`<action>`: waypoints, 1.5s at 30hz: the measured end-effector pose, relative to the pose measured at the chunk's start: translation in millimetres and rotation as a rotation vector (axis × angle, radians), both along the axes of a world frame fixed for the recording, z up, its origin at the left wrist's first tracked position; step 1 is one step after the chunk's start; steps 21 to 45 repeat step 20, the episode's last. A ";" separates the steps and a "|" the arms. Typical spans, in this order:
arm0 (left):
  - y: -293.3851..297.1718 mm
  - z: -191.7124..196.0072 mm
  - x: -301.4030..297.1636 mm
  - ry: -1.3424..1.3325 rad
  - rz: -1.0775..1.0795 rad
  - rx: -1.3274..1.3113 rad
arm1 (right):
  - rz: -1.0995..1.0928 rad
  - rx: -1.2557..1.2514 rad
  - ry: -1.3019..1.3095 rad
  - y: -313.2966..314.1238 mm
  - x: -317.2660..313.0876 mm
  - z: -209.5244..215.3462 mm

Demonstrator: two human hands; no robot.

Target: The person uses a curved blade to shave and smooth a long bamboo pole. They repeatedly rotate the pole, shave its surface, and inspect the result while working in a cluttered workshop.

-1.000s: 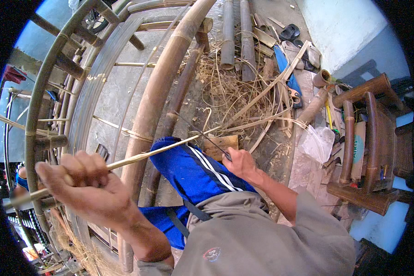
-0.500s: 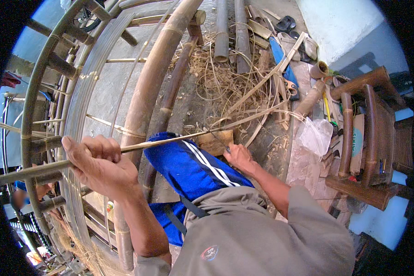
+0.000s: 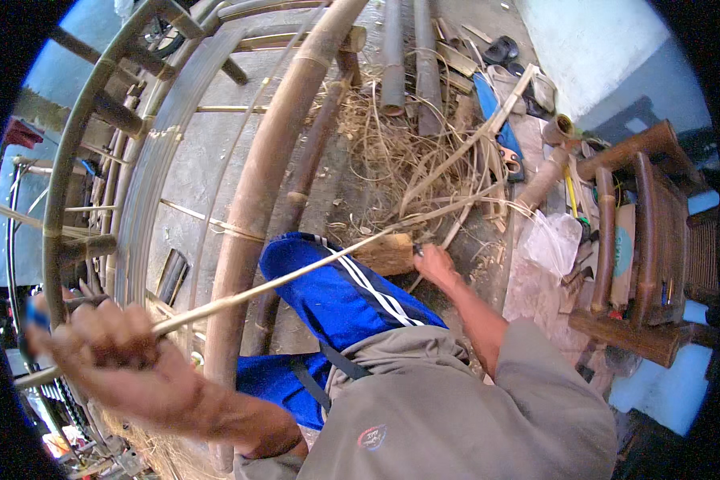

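My left hand (image 3: pixel 116 348), smeared by motion, is closed around a long pale bamboo strip (image 3: pixel 276 282) at the lower left. From there the strip slants over my blue-trousered leg (image 3: pixel 296 260) toward the shavings on the right. Beyond my knee, my right hand (image 3: pixel 438 268) is wrapped around a small knife (image 3: pixel 418 250). Only a dark bit of the knife shows; its blade is hard to make out. Right beside that hand lies a rough wooden block (image 3: pixel 384 254), under the strip.
A bamboo frame with a thick pole (image 3: pixel 268 160) stands on my left. Ahead lie a heap of shavings (image 3: pixel 392 160), bamboo tubes (image 3: pixel 392 60) and a saw with an orange handle (image 3: pixel 510 160). To the right are a plastic bag (image 3: pixel 554 240) and a brown bamboo chair (image 3: pixel 648 240).
My left hand has swung down and back toward the lower left, still gripping the strip, which now slants more steeply. My right hand has shifted slightly right, away from the strip.
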State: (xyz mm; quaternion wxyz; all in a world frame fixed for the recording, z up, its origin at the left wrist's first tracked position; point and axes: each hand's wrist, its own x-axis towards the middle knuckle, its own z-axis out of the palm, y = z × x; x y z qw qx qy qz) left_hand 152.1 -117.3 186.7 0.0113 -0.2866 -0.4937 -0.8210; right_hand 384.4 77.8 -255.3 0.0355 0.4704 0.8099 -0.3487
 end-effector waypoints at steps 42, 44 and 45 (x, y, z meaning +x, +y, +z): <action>39.6 -59.9 10.8 -0.047 0.287 0.049 | 0.111 -0.040 0.392 -36.3 -88.8 110.7; 39.6 -59.9 10.8 -0.047 0.287 0.049 | 0.111 -0.040 0.392 -36.3 -88.8 110.7; 39.6 -59.9 10.8 -0.047 0.287 0.049 | 0.111 -0.040 0.392 -36.3 -88.8 110.7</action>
